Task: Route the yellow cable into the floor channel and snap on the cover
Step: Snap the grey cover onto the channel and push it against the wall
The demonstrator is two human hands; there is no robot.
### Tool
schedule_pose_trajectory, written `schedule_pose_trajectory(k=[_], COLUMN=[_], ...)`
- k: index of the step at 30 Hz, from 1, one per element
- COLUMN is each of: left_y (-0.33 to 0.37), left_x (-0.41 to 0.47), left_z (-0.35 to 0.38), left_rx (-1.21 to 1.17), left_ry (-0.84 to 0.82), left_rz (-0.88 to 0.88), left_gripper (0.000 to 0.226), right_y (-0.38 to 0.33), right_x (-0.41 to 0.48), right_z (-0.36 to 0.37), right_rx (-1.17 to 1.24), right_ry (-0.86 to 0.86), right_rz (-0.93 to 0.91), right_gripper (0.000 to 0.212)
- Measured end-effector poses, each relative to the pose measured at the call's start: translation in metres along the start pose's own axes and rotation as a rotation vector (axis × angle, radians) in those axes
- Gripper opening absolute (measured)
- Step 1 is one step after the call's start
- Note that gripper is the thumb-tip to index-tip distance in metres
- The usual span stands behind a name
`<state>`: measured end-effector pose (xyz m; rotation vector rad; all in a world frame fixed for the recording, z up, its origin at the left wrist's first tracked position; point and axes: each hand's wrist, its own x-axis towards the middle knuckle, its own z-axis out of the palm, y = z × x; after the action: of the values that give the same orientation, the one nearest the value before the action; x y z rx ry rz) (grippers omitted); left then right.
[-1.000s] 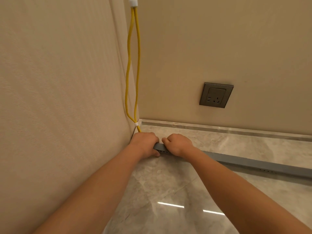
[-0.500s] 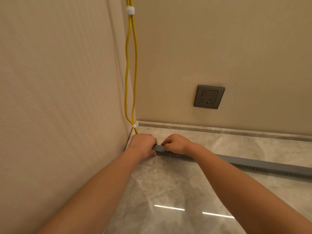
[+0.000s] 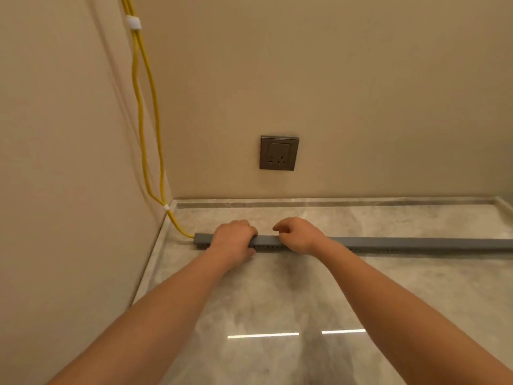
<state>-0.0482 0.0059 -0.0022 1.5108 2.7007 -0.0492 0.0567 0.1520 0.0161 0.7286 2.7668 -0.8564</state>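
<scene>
Both hands have slid rightward along the floor channel (image 3: pixel 388 242) since a moment earlier, so its left end, covered before, now shows as a squared grey tip near the corner. That channel is a long, straight, matte grey plastic strip lying on the floor (image 3: pixel 277 301), parallel to the back wall (image 3: pixel 361 79); its right end is cut off by the frame edge. A row of small holes runs along its near side, partly hidden behind the hands. The left hand (image 3: pixel 232 242) is closed over the channel, fingers curled over the top and far side, thumb on the near side. The right hand (image 3: pixel 298 235) rests its heel on the channel just beside the left, with fingers loosely curled and lifted; it grips nothing. Whether a separate cover sits on the channel is hard to make out. The yellow cable (image 3: pixel 144 107), a thin doubled cord, hangs down the corner, bound by a white tie (image 3: pixel 133 23) near the top and a smaller white tie (image 3: pixel 166 207) near the floor, then curves into the channel's left end; its upper part leaves the frame and the rest is hidden inside. The floor is glossy grey marble-look tile with bright reflected strips. The walls are smooth beige. A square dark grey wall socket (image 3: pixel 278 152) sits on the back wall above the hands.
</scene>
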Motion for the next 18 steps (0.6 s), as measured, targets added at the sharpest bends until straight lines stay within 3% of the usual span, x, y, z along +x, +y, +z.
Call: schedule_pose_trajectory(k=[7,18], left_y=[0.086,0.238], left_x=[0.034,0.09], left_z=[0.002,0.01], left_rx=[-0.093,-0.163], left_ry=[0.008,0.054], left_rz=[0.053,0.054], left_gripper=[0.03,0.029], right_y=[0.093,0.238], right_x=[-0.043,-0.074], right_z=[-0.044,-0.115], right_rx=[-0.132,-0.294], right_ry=[0.044,0.051], right_rz=[0.08,0.022], right_gripper=[0.049,0.048])
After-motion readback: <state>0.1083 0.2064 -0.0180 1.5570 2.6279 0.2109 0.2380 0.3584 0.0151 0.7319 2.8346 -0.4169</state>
